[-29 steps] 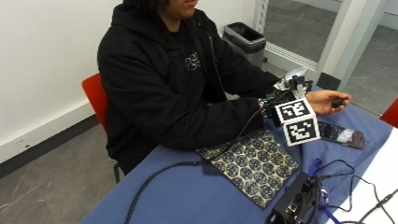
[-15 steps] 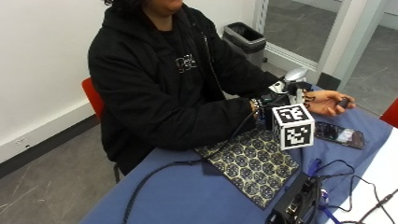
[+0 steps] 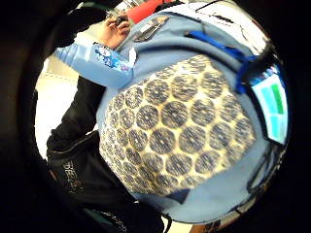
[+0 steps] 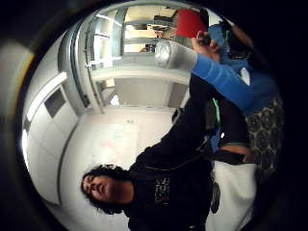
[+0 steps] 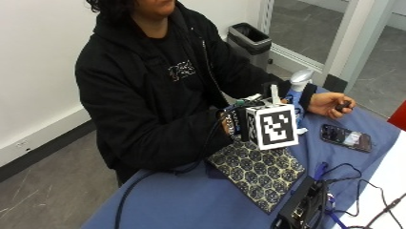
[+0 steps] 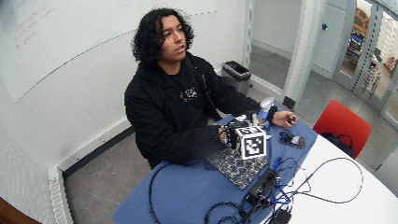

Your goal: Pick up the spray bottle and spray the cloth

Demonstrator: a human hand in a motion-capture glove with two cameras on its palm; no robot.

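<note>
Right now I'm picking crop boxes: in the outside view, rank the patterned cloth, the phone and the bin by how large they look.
1. patterned cloth
2. bin, though it stands farther back on the floor, so it may really be bigger
3. phone

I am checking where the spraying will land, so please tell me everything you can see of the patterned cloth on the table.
The cloth looks like woven fabric, tan with rows of dark blue round medallions. It lies flat and spread out on the blue table cover, near the table edge in front of the person, with one corner pointing toward a black device. The gloved right hand is above its near end; whether it touches the cloth cannot be told. In the little finger side palm view it fills most of the picture.
</note>
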